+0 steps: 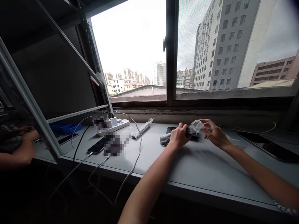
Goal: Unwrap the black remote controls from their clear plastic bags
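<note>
My left hand [179, 136] is closed around a dark, long item in a clear plastic bag [164, 139], just above the worktop. One end of this wrapped item sticks out to the left of the hand. My right hand [214, 134] pinches the crumpled, loose end of the plastic [196, 126] between thumb and fingers. Behind my left hand lies a black object with small keys [171, 129], partly hidden by the hand and the bag. What exactly the bag contains cannot be made out.
A second plastic-wrapped item [143, 128] lies left of my hands. Further left are a white power strip [119, 125], a phone [97, 145] on a cable and blue trays [67, 128]. A dark tablet [272, 146] lies right. Another person's arm [24, 147] shows behind the metal frame.
</note>
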`<state>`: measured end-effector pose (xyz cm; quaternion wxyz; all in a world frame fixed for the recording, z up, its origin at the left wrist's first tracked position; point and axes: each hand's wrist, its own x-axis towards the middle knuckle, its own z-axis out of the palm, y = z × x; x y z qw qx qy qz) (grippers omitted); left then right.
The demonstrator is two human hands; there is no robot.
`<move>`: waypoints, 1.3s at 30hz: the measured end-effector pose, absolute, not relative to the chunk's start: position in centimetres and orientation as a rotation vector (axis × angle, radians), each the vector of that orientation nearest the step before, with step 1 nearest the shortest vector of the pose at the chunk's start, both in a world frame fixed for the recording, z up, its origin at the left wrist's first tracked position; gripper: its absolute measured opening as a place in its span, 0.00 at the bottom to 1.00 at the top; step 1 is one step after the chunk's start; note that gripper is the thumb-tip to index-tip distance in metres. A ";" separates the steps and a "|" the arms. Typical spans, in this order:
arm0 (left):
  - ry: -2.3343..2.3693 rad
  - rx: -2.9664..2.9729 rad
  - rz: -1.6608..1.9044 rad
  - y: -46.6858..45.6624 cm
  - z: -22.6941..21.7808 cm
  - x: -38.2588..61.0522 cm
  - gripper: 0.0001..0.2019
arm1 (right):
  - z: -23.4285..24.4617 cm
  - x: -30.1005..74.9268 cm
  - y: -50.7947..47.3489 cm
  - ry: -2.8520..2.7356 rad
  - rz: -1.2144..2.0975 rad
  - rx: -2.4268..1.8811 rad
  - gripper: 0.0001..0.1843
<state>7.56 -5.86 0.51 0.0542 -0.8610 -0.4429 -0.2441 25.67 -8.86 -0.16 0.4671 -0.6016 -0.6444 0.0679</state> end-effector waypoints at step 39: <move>-1.316 -2.618 -0.757 -5.6 -0.1 7.9 0.26 | 1.3 24.5 -9.8 -1.262 1.001 -1.536 0.17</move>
